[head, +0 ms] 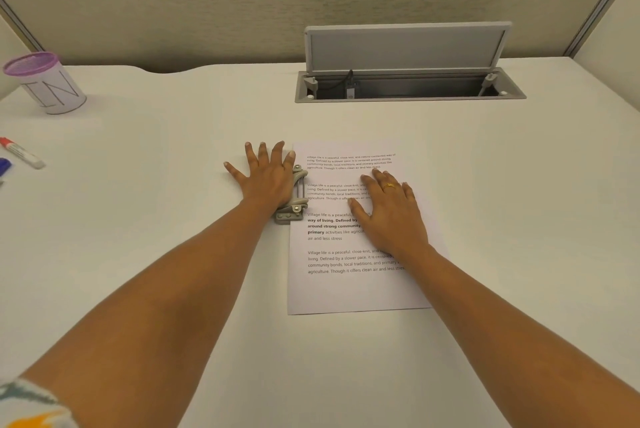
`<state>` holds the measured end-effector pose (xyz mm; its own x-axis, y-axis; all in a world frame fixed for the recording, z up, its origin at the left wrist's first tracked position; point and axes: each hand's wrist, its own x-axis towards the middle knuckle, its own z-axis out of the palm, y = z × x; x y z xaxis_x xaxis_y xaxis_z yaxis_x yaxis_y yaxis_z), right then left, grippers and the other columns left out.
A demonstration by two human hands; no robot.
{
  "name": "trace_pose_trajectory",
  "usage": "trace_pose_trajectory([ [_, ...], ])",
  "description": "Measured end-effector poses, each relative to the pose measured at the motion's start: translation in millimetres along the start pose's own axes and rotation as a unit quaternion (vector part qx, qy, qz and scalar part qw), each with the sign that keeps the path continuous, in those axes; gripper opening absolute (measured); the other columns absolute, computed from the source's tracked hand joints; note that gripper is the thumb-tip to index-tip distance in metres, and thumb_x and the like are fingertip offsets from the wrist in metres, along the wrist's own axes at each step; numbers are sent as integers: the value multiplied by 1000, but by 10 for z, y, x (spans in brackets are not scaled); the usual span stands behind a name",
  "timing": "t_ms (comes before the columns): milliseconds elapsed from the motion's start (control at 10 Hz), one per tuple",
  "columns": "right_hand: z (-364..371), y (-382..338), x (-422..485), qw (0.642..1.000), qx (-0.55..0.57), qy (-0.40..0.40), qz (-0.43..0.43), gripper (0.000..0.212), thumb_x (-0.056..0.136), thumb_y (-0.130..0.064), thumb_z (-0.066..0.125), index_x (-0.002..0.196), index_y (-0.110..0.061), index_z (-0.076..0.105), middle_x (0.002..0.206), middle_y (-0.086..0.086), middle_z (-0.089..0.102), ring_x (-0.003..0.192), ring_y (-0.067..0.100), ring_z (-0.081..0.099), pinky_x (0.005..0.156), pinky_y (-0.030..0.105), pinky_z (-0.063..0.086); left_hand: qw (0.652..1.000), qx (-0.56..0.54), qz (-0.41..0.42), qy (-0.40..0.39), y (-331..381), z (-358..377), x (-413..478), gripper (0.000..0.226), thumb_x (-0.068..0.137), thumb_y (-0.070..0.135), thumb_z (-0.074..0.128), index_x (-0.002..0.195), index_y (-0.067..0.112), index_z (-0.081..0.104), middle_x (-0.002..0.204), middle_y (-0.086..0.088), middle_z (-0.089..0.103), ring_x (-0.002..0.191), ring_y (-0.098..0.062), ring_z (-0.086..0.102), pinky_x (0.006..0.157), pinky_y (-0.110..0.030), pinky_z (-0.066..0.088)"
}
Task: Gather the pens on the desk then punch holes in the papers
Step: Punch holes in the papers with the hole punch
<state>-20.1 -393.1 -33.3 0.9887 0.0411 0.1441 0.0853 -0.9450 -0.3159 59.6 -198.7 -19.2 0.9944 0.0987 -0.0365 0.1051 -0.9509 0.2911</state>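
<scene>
My flat left hand (pixel 268 178) presses the punch (pixel 295 200) at the nine o'clock edge of the paper (pixel 346 289); my right hand (pixel 389 211) lies flat, pinning it. Next comes a firm downward push (pens (pixel 21 152) lie loose, far nine o'clock).

Worn items: two.

1. Ring (pixel 389 186): a thin yellow-gold band with a small raised detail on its top side. It sits near the base of one finger of the right grip (pixel 393 219); which finger cannot be determined.

2. Sleeve (pixel 31 403): on the arm opposite the ring, well back from it, ending above the elbow. The fabric is off-white, printed with grey-teal strokes and an orange-yellow patch.

The left grip (pixel 268 180), left forearm (pixel 156 289) and right forearm (pixel 502 306) are uncovered.
</scene>
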Motion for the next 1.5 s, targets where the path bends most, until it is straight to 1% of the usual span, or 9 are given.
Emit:
trace_pose_trajectory([
  [300, -2, 1, -7, 1000, 3, -2, 2, 58, 93, -49, 35, 142, -19, 31, 154, 4, 25, 144, 17, 16, 118, 40, 7, 999, 45, 8, 9, 1, -26, 0, 52, 97, 41, 14, 147, 26, 12, 158, -8, 7, 144, -30, -13, 103, -69, -11],
  [600, -11, -11, -10, 1000, 2, 3, 0, 58, 93, -49, 36, 141, -18, 32, 154, 5, 26, 143, 18, 17, 118, 40, 8, 994, 107, 22, 13, 42, -101, -20, 51, 98, 37, 19, 147, 25, 10, 157, -12, 7, 144, -33, -11, 103, -71, -8],
  [800, -13, -11, -11, 1000, 8, 7, 0, 58, 92, -49, 36, 141, -17, 33, 153, 5, 27, 143, 18, 17, 118, 41, 8, 994, 106, 19, 11, 57, -126, -27, 53, 97, 39, 20, 147, 24, 10, 156, -12, 9, 144, -33, -9, 104, -71, -6],
  [1000, -9, -7, -6, 1000, 5, 5, -1, 58, 92, -49, 36, 142, -18, 32, 154, 5, 26, 144, 18, 17, 118, 40, 7, 989, 141, 35, 17, 104, -166, -43, 52, 96, 34, 24, 146, 23, 13, 154, -14, 14, 144, -36, -5, 102, -72, -5],
  [1100, -11, -10, -5, 1000, 5, 2, 2, 59, 92, -49, 36, 142, -18, 31, 154, 5, 25, 144, 17, 16, 118, 40, 7, 984, 170, 46, 3, 137, -194, -57, 50, 96, 29, 26, 144, 25, 18, 153, -14, 17, 143, -40, -3, 101, -74, -3],
  [1200, -18, -11, -6, 1000, 6, 2, 2, 59, 92, -49, 36, 142, -18, 31, 154, 5, 25, 144, 18, 16, 118, 40, 7, 984, 174, 50, 4, 175, -217, -54, 48, 96, 29, 26, 143, 23, 22, 152, -15, 21, 143, -40, -1, 101, -74, -2],
  [1300, -22, -14, -7, 1000, 9, 3, 2, 58, 93, -48, 36, 142, -17, 31, 154, 5, 25, 144, 18, 16, 119, 41, 7, 989, 147, 34, 10, 212, -227, -60, 49, 98, 35, 24, 143, 17, 23, 151, -15, 25, 144, -36, 0, 103, -72, -4],
  [1500, -15, -15, -6, 1000, 12, 5, 3, 58, 92, -48, 36, 141, -17, 32, 154, 5, 26, 143, 19, 17, 118, 41, 7, 988, 148, 36, 1, 223, -232, -60, 48, 98, 33, 25, 142, 17, 24, 150, -15, 26, 144, -37, 1, 103, -72, -3],
])
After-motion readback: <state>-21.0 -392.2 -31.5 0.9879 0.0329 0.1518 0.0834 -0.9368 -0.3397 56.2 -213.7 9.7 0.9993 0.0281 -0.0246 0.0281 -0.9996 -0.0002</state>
